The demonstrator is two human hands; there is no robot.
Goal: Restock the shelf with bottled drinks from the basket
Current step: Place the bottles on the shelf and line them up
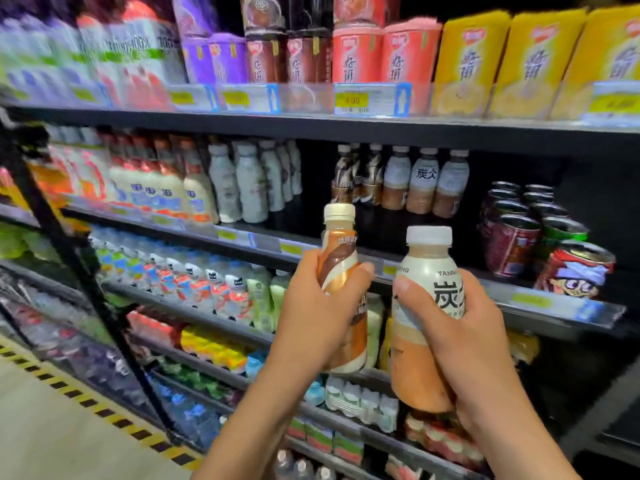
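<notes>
each hand grips one upright bottle, fingers wrapped tight round its body: the left hand (313,313) holds the swirl bottle (341,271), the right hand (460,341) the cream bottle (427,306). the matching rows (401,178) stand on the shelf (381,268) up and beyond the fingers, swirl ones nearer the left, with a gap in front.
</notes>
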